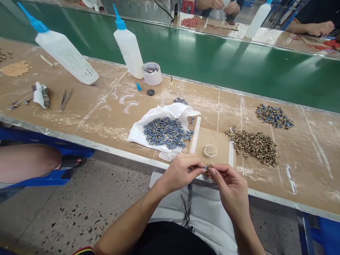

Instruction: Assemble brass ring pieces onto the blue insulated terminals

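A brown-covered workbench (305, 152) spans the frame. Below centre, slightly right, a small blue piece (205, 168) and a brownish piece (209, 167) appear to touch: the left hand (182, 171) pinches the former, the right hand (233, 187) the latter. Just above sits a clear cup (205, 152); to its left, blue pieces (167, 132) on white paper (138, 125); right, a brownish heap (255, 146); upper left, a blue-nozzled bottle (66, 56).

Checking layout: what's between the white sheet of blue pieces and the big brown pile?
Head view: cardboard pad between two white strips, a small cup on it, a thin stick over its rim.
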Tool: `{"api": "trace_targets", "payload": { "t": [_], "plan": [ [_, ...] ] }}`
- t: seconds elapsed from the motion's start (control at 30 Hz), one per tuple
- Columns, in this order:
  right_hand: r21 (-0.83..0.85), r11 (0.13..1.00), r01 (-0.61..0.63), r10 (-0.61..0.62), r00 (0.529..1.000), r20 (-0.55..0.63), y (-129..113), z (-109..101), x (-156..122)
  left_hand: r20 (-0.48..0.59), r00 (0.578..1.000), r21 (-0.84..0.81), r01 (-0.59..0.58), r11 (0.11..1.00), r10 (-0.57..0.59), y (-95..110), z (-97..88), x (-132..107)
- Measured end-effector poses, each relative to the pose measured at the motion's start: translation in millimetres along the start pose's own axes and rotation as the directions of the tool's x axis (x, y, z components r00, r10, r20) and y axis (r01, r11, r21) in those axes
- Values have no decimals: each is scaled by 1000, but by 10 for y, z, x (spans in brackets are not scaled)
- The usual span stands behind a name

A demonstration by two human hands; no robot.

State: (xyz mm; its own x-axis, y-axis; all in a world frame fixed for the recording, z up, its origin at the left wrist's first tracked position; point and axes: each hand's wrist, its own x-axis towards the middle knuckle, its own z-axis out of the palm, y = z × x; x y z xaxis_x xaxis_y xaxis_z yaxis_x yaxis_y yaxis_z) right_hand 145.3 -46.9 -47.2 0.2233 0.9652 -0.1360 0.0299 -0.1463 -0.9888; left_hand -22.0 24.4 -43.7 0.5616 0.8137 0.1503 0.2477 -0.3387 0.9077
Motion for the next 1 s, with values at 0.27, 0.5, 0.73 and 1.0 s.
{"api": "trace_targets", "payload": {
  "t": [0.27, 0.5, 0.73, 1.0],
  "plan": [
    [5, 999, 42, -42, 999, -34, 45, 29, -6, -21, 999, 8, -26, 1000, 26, -24, 12, 5],
    [22, 997, 67, -67, 998, -8, 76, 46, 11, -47, 997, 22, -63, 998, 64, -39, 26, 1],
    [26, 998, 62, -63, 997, 39, 77, 25, -11, -66, 989, 8, -132, 991, 132, -53, 40, 3],
    [-53, 991, 119, -107, 977, 184, 38, -16, 32, -32, 986, 16, -165, 986, 166, -98, 26, -15]
  ]
}}
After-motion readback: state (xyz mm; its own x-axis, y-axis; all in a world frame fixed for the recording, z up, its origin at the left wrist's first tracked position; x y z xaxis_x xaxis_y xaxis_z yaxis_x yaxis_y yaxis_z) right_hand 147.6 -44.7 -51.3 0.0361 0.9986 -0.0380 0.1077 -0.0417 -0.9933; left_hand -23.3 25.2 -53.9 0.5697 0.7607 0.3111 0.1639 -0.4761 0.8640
